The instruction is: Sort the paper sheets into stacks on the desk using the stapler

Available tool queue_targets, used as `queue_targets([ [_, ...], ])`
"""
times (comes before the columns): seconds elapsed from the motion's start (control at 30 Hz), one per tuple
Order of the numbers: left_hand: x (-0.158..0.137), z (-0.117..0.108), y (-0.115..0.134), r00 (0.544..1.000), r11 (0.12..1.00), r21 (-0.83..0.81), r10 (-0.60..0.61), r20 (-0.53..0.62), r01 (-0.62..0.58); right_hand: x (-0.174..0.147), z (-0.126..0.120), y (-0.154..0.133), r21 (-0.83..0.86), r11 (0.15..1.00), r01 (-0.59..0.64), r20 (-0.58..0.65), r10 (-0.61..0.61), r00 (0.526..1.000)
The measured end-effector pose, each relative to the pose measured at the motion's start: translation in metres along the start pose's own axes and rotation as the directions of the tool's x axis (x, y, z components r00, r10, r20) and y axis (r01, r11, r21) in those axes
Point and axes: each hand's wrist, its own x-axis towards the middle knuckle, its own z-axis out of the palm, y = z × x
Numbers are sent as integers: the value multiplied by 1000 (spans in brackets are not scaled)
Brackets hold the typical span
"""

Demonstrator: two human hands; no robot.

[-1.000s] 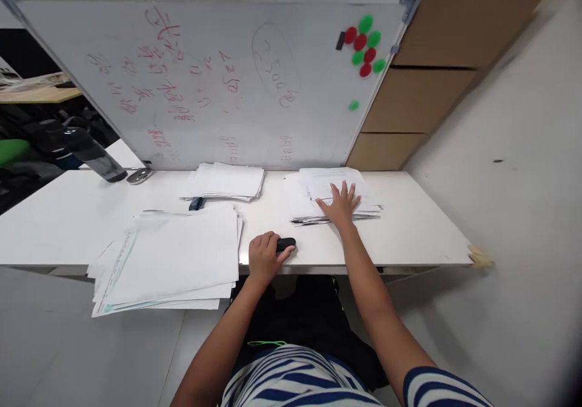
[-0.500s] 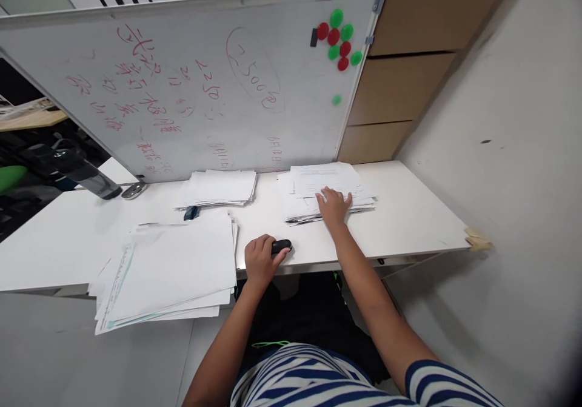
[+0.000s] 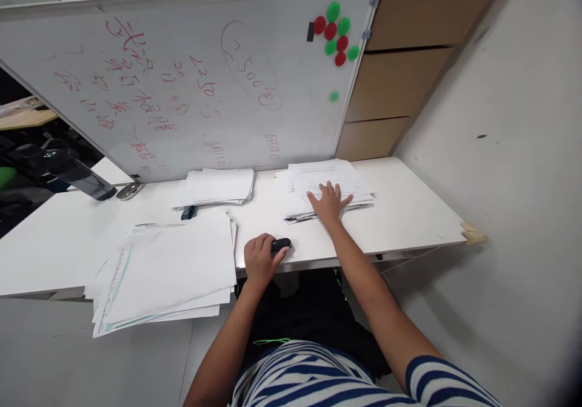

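My left hand (image 3: 260, 262) is closed around a black stapler (image 3: 280, 245) at the desk's front edge; only its rounded end shows past my fingers. To the right, my right hand (image 3: 329, 203) lies with fingers spread on the top sheet of a stack of printed papers (image 3: 318, 175). The edges of that stack are uneven. A large pile of white sheets (image 3: 182, 267) sits left of my left hand and hangs over the front edge. Behind it is a smaller paper stack (image 3: 218, 185), with a small dark blue object (image 3: 188, 213) between the two.
A whiteboard (image 3: 182, 104) with red writing and round magnets (image 3: 330, 31) stands along the back of the white desk (image 3: 409, 213). Cardboard boxes (image 3: 395, 85) rise behind it at right. A dark bottle (image 3: 86, 179) and a computer mouse (image 3: 129, 190) stand at left.
My right hand has shifted slightly left on the right-hand stack, its fingers now spread wider. The top sheet lies more evenly over the pile. My left hand keeps its hold.
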Motion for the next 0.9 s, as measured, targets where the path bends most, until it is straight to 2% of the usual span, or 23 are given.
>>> queue_targets([
  [0.37,-4,2,-1,999,1000,-2,-24,32,24,8,6,7,103,993,54,-192,-33,981],
  [0.53,1,0,1,997,999,9,-48,54,48,14,6,16,136,988,67,-166,-44,985],
  [0.73,9,1,4,995,996,36,-89,46,87,12,8,21,149,981,122,-216,-88,972],
  [0.9,8,2,4,991,994,34,-109,78,107,11,8,14,69,995,67,-187,-53,981],
])
